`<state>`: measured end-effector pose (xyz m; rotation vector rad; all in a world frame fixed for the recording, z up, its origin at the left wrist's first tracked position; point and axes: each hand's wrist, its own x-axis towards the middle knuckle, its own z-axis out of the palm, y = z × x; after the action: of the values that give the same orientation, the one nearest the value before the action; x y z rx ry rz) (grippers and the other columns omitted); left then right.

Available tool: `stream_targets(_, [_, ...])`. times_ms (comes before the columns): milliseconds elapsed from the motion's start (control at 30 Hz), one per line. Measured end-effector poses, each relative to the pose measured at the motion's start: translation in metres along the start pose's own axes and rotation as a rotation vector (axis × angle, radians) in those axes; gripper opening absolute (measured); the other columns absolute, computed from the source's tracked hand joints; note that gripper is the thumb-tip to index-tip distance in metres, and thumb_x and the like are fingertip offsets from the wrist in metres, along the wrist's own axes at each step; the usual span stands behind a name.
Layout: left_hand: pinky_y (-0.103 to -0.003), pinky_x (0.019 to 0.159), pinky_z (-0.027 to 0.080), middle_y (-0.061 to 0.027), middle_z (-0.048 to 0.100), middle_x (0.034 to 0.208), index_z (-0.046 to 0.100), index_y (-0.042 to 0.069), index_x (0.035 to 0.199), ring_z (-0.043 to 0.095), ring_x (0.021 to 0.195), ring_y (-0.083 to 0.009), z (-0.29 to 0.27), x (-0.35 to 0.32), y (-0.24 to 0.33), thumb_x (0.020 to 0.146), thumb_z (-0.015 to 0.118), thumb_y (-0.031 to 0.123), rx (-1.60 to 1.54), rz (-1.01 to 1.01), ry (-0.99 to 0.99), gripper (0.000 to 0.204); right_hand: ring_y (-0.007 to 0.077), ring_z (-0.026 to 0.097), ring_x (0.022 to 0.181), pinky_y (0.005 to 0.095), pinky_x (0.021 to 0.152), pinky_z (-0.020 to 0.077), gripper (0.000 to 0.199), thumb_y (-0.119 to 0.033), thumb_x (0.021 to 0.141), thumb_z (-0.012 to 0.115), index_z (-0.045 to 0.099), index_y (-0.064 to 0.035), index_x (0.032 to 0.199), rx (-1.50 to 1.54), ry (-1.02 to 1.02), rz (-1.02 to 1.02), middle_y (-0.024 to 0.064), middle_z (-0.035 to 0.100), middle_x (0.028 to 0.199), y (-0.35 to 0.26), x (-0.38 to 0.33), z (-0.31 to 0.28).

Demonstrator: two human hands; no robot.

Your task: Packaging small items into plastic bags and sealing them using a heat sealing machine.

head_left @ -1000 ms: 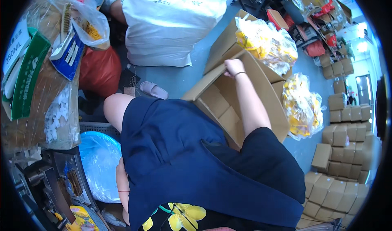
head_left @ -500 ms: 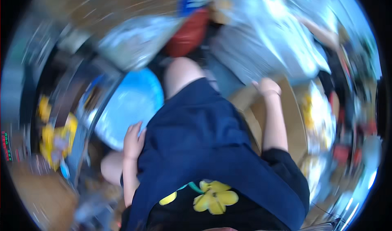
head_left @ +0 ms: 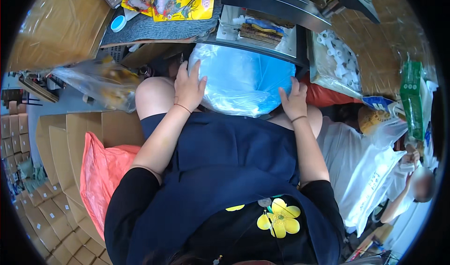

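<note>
I saw both hands on a bulging blue plastic bag [head_left: 241,79] that sat at the knees, pushed against the edge of a metal table [head_left: 276,4]. The left hand [head_left: 190,89] lay flat on the bag's left side, fingers spread and pressing, not closed. The right hand [head_left: 294,101] gripped the bag's right edge, fingers curled on the plastic. Yellow snack packets [head_left: 180,0] lay on the table above. An orange bag [head_left: 101,171] sat beside cardboard boxes [head_left: 56,138] to the left. Another person [head_left: 417,183] crouched far right, near a white sack [head_left: 365,171].
</note>
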<state>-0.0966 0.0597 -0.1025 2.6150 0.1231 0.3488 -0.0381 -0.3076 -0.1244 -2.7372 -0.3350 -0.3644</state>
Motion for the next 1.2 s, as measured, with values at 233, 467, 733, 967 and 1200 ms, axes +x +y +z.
stream_targets(233, [-0.045,0.100,0.044,-0.0274,0.049,0.133,0.051,0.000,0.134,0.051,0.119,-0.0449,-0.013,0.011,-0.013,0.089,0.067,0.023,-0.042,0.061,0.142,0.053,0.0508,0.061,0.104,0.0513,0.088,0.0542,0.076,-0.028,0.093,0.066,0.022,0.0005,0.148,0.511,-0.294,0.382,0.0294,0.054,0.125,0.015,-0.029,0.043])
stream_targets(467, [-0.049,0.098,0.042,-0.0183,0.057,0.125,0.059,0.006,0.126,0.055,0.116,-0.0373,-0.103,0.126,0.054,0.086,0.066,0.015,0.019,0.442,0.506,0.042,0.0275,0.066,0.061,0.0346,0.043,0.0534,0.045,-0.016,0.092,0.060,0.029,0.0038,0.118,0.740,-0.379,0.967,0.0206,0.061,0.094,-0.043,-0.047,0.010])
stream_targets(733, [-0.069,0.113,0.014,-0.0042,0.032,0.161,0.042,0.023,0.151,0.027,0.149,-0.0260,-0.076,0.218,-0.007,0.095,0.046,0.059,0.648,0.309,0.260,0.066,0.0247,0.067,0.074,0.0363,0.065,0.0535,0.028,-0.013,0.088,0.067,0.056,0.0005,0.111,0.311,-0.673,-0.099,0.0126,0.068,0.086,-0.042,-0.038,-0.092])
stream_targets(967, [-0.070,0.112,0.013,-0.0098,0.031,0.161,0.042,0.021,0.151,0.024,0.150,-0.0299,-0.068,0.202,-0.003,0.095,0.052,0.055,0.615,0.311,0.242,0.067,0.0354,0.064,0.090,0.0411,0.079,0.0521,0.029,-0.007,0.089,0.065,0.063,-0.0052,0.118,-0.106,0.137,-0.155,0.0168,0.066,0.105,-0.030,0.120,-0.186])
stream_targets(1200, [-0.051,0.111,0.032,-0.0221,0.044,0.147,0.048,0.008,0.143,0.041,0.138,-0.0394,-0.080,0.113,0.009,0.092,0.062,0.024,0.471,0.437,0.108,0.056,0.0418,0.062,0.097,0.0467,0.084,0.0511,0.019,-0.007,0.087,0.062,0.063,-0.0032,0.106,-0.230,-0.072,-0.152,0.0210,0.064,0.107,0.037,0.145,-0.141])
